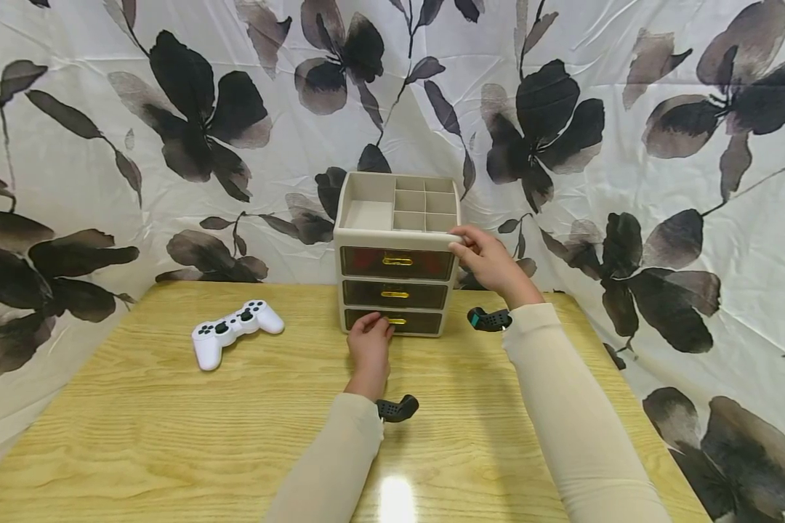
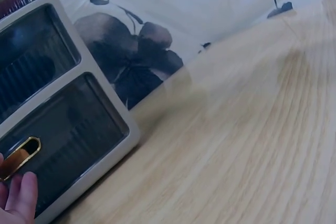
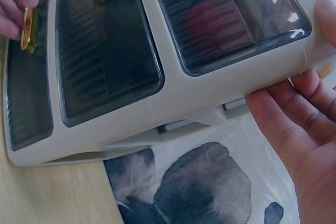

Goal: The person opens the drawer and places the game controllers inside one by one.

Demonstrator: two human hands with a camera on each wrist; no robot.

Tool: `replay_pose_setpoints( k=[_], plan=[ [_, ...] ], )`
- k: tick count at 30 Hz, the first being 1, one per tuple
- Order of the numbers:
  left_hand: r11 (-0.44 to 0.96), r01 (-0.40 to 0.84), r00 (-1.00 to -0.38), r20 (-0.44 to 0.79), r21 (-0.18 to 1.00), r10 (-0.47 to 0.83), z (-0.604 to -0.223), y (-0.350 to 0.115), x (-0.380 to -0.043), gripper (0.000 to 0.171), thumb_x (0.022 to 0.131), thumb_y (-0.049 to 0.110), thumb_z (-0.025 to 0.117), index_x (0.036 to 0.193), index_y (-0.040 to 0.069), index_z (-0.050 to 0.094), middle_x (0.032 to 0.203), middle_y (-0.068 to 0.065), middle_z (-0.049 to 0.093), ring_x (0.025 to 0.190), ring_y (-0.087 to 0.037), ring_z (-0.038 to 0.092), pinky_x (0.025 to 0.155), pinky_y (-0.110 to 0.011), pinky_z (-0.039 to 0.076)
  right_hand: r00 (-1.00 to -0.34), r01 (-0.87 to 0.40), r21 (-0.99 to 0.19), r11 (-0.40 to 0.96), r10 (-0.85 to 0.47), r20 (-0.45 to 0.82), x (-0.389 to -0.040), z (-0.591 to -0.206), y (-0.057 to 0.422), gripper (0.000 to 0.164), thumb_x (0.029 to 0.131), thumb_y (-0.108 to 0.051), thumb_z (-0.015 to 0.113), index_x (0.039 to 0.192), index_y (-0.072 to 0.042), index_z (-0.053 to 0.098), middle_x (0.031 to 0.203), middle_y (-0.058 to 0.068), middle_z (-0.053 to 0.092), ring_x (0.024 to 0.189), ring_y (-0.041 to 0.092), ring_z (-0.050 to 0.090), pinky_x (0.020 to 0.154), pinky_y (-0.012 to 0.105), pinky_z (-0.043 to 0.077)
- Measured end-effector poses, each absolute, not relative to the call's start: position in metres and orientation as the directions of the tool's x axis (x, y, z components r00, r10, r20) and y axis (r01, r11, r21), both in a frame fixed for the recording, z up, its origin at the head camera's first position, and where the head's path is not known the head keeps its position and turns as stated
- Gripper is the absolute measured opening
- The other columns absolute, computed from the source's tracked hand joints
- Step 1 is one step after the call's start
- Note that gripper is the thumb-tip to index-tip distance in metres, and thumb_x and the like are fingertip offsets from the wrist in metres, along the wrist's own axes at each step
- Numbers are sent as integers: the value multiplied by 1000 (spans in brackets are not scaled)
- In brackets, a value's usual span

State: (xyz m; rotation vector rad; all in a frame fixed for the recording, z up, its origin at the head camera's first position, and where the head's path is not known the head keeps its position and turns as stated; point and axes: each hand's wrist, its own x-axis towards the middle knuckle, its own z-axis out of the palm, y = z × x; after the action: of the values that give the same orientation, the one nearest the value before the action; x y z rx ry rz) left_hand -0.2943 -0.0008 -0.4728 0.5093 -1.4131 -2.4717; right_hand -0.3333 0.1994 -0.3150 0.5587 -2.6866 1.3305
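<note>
A cream desktop drawer organizer stands against the patterned cloth, with three dark see-through drawers and gold handles. My left hand is at the bottom drawer, its fingers pinching the gold handle. That drawer sits closed in the frame, as do the two above it. At the organizer's upper right corner, my right hand grips the body, thumb at the front and fingers along the side. Something red shows dimly inside the top drawer.
A white game controller lies on the wooden table, left of the organizer. The organizer's top tray has one large compartment and several small ones. Floral cloth hangs behind the table and along its sides.
</note>
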Motion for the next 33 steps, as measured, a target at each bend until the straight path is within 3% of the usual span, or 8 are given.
replay_pose_setpoints(
  k=[5, 16, 26, 33],
  plan=[
    [-513, 41, -902, -189, 857, -388, -475, 2, -296, 12, 91, -1, 62, 103, 0, 61, 101, -11, 57, 94, -21, 62, 86, -31, 57, -928, -366, -742, 561, -281, 245, -334, -315, 199, 36, 100, -33, 52, 131, -15, 54, 105, 15, 58, 92, 30, 58, 79, 33, 48],
    [-549, 48, -884, -221, 834, -412, -474, 4, -299, 9, 89, 0, 66, 97, 0, 62, 95, -9, 58, 84, -19, 64, 84, -34, 58, -927, -368, -744, 557, -280, 249, -332, -315, 199, 35, 100, -33, 51, 130, -15, 55, 102, 14, 57, 94, 35, 57, 77, 32, 47],
    [-560, 35, -885, -235, 828, -402, -472, 2, -294, 9, 90, -2, 63, 99, -2, 61, 98, -12, 59, 97, -28, 65, 85, -32, 58, -922, -385, -733, 561, -277, 272, -333, -316, 197, 34, 100, -33, 53, 129, -16, 56, 100, 14, 59, 88, 29, 58, 75, 31, 47],
    [-551, 24, -888, -236, 834, -395, -472, 0, -286, 11, 89, -2, 64, 100, -2, 62, 100, -12, 58, 90, -22, 65, 87, -34, 58, -924, -378, -740, 557, -272, 268, -331, -316, 198, 35, 100, -33, 52, 130, -15, 55, 100, 15, 58, 88, 30, 57, 74, 31, 46]
  ],
)
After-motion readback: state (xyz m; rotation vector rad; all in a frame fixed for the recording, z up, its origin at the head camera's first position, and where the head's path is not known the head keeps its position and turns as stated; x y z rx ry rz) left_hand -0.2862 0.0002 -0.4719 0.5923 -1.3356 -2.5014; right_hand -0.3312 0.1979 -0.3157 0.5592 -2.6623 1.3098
